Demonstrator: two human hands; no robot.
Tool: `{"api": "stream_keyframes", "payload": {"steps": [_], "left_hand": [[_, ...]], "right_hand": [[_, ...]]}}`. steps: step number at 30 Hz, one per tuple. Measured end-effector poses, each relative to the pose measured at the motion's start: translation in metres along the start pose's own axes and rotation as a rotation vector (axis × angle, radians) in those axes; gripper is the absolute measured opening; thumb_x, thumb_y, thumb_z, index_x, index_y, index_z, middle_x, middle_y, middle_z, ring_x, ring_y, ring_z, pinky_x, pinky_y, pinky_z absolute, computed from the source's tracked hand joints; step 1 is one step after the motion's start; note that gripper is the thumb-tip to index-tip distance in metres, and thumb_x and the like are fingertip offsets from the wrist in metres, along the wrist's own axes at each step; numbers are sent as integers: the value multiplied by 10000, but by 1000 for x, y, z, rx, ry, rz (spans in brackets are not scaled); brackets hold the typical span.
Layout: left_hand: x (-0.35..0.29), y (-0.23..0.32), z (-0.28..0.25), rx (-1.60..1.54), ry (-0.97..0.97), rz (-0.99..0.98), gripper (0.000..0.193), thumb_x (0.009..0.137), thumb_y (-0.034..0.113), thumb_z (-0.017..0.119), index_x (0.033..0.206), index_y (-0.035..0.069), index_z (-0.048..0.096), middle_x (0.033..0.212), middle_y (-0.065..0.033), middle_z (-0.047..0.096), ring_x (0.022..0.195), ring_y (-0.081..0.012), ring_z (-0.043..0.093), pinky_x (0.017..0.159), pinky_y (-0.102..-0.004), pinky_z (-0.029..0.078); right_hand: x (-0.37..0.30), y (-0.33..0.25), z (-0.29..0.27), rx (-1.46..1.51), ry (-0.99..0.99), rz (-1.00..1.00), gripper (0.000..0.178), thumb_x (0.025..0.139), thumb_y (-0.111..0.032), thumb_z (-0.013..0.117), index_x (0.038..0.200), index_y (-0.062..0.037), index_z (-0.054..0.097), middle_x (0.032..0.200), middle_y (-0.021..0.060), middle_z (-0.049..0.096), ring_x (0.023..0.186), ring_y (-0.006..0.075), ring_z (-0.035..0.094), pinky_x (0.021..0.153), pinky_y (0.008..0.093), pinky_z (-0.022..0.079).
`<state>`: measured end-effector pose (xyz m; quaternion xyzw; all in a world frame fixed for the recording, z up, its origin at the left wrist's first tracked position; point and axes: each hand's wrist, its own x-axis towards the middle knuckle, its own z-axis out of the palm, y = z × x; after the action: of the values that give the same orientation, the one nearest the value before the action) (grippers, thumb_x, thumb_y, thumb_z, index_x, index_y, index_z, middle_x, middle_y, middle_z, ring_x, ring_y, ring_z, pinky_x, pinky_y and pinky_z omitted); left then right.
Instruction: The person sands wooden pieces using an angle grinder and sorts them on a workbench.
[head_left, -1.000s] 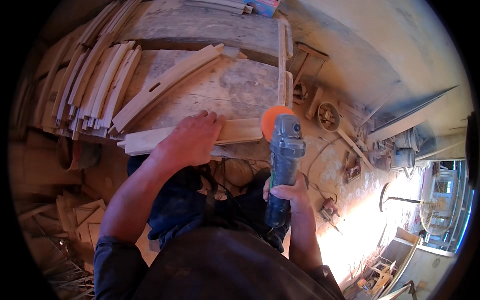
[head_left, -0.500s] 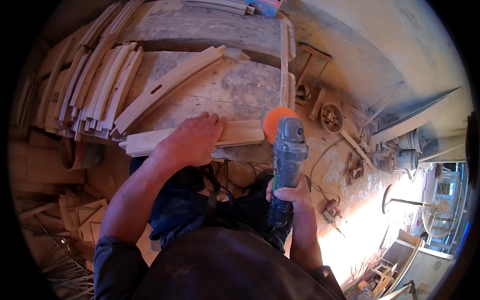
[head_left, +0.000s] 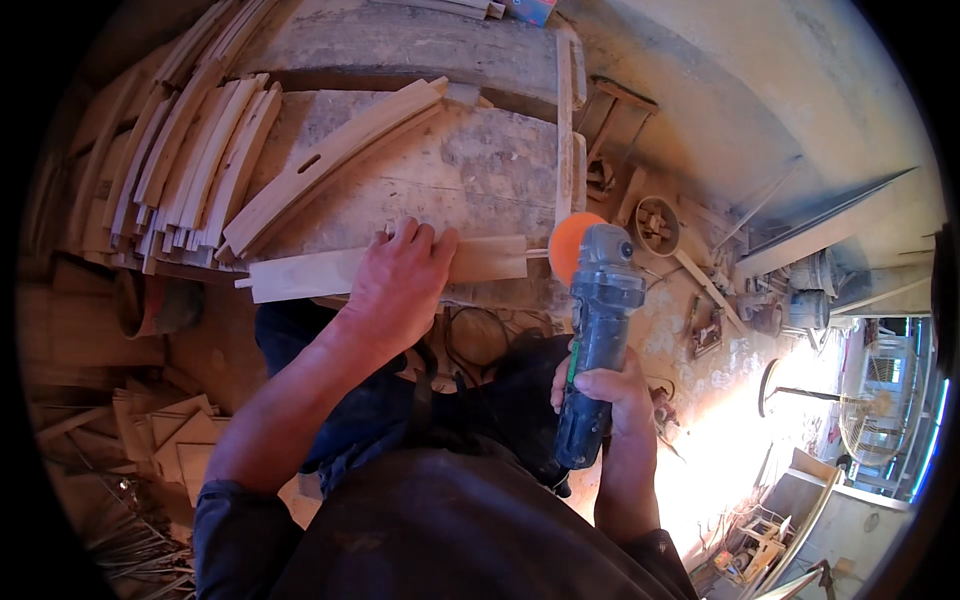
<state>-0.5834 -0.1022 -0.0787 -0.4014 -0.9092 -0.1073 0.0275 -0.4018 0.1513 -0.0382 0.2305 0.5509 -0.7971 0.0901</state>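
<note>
The head view is showing a dark-clothed torso (head_left: 440,540) nearest, with the lower edge cutting it off and two forearms reaching forward from it. The right hand (head_left: 607,390) is grasping one dark power tool (head_left: 603,300) around its body, the thumb lying across the top and the other fingers being partly hidden behind the casing. The tool's head is covering part of one orange disc (head_left: 573,245). Further in, the left hand (head_left: 405,275) is grasping one pale wooden piece (head_left: 305,277), its fingers bending over the far edge and its palm hiding the middle; the thumb is hard to make out. The piece is lying crosswise at the near edge of the tabletop (head_left: 490,165), one narrow tongue showing at each end. The right-hand tongue is ending at the disc, and whether the two are touching I cannot tell. Beyond the left hand, a curved wooden piece (head_left: 340,145) with one slot is resting at a slant, overlapping more wood beneath. To its left, a bundle of wooden strips (head_left: 205,170) is overlapping too closely for counting. One box (head_left: 530,10) is sitting at the top edge, cut off there. Away to the right, one bucket (head_left: 670,208) is holding wood scraps (head_left: 655,230), and one fan (head_left: 875,430) is standing near the glare.
</note>
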Motion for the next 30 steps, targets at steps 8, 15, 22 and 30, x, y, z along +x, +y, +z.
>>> {"api": "stream_keyframes", "payload": {"steps": [8,15,22,30], "left_hand": [[-4,9,0,99,55,38,587,791,37,710,1360,2,572,1067,-150,645,1105,-337,569,874,-463,491],[-11,-6,-28,-30,117,-94,584,771,122,813,1313,12,626,1025,-152,680,1104,-331,635,908,-495,548],[-8,-26,-70,-1381,525,-726,384,922,166,812,1236,35,636,1090,-126,719,916,-208,723,749,-372,630],[-50,-15,7,-1965,597,-1270,392,1014,260,736,1279,-1,611,1061,-144,725,922,-297,747,800,-460,668]], "right_hand": [[-13,0,14,79,42,103,578,746,-164,777,1242,28,550,856,214,712,698,309,723,638,426,622],[-40,5,1,217,135,25,556,745,-163,786,1213,43,569,849,209,718,675,305,728,626,413,622],[-44,20,-8,208,164,-100,554,754,-206,748,1211,39,552,832,213,698,659,314,708,607,420,614],[-38,26,-8,222,144,-131,534,747,-193,761,1185,44,567,831,209,706,656,301,715,600,411,613]]}}
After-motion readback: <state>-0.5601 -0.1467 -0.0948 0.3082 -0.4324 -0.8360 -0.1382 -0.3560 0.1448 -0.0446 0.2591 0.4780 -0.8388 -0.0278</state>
